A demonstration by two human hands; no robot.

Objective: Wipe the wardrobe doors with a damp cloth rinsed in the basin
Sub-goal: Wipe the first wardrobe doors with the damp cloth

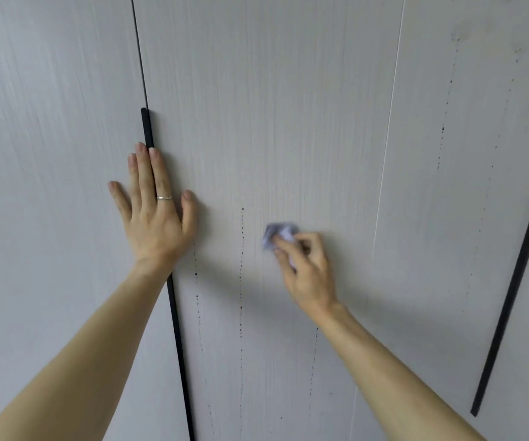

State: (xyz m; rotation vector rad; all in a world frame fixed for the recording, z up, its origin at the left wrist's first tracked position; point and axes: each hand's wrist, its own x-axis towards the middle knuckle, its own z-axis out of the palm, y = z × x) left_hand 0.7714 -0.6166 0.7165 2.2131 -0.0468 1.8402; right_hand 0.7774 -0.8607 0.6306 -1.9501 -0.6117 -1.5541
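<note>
You are pressing your left hand [153, 214] flat, fingers straight and spread, over the black handle strip [146, 128] that is running down the left edge of the middle wardrobe door [288, 106]. A ring [164, 197] is showing on one finger. Your right hand [307, 268] is gripping a crumpled pale lilac cloth [277, 235], fingers curled round it, and holding it against that same door, about midway between its side edges. The cloth is looking blurred. The doors are showing a pale grey face with fine upright grain. Dotted dark drip trails [241, 281] are running down the door beside the cloth. A second black strip [517, 272] is slanting along the right-hand door [463, 233], past a thin pale seam [390, 122].
</note>
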